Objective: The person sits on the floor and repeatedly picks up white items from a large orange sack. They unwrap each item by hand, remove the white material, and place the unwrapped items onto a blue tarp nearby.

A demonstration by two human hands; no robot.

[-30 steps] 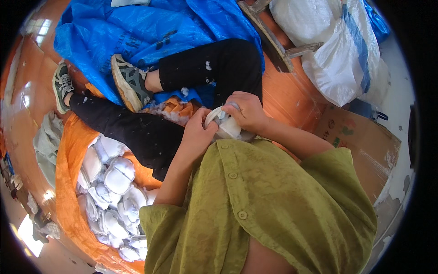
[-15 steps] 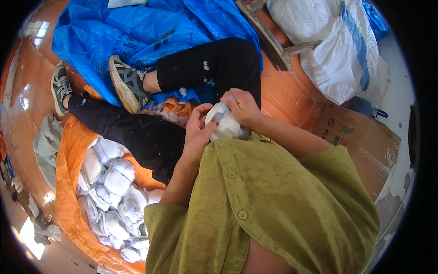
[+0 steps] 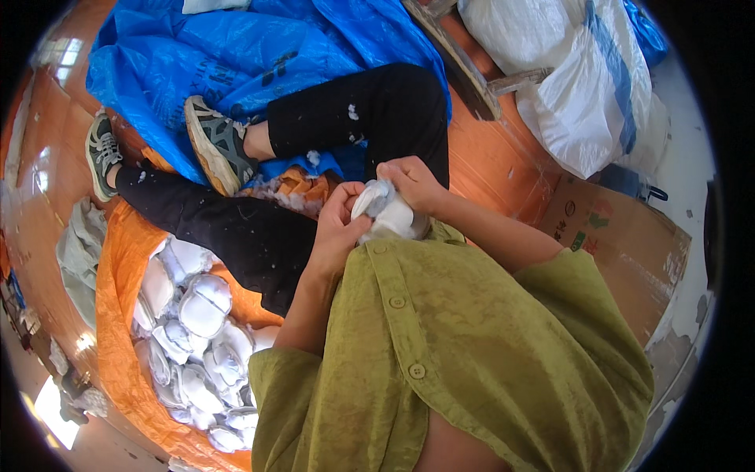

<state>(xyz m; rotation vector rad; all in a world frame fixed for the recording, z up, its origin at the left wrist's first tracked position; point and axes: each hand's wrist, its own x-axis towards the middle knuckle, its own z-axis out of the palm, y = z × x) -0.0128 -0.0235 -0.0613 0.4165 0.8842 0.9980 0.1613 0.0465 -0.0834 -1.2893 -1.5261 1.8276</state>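
Note:
Close to my body, both hands work on a small white padded fabric piece (image 3: 388,215) that is sewn and rounded. My left hand (image 3: 341,220) pinches its left edge between thumb and fingers. At its upper right, my right hand (image 3: 413,182) is closed on the fabric and a tuft of white fibre fluff. The piece's underside is hidden against my shirt. To the left, an orange woven sack (image 3: 118,315) stands open around several similar white padded pieces (image 3: 206,305).
A blue woven sack (image 3: 228,47) spreads beyond my legs, with orange cloth and loose fluff (image 3: 291,195) between them. At far right are a wooden stool (image 3: 464,67), white sacks (image 3: 578,102) and a cardboard box (image 3: 621,244). Grey cloth (image 3: 80,252) lies at far left.
My right hand has shifted slightly at the top of the white padded piece, and fluff shows beside its fingers. My left hand keeps its pinch.

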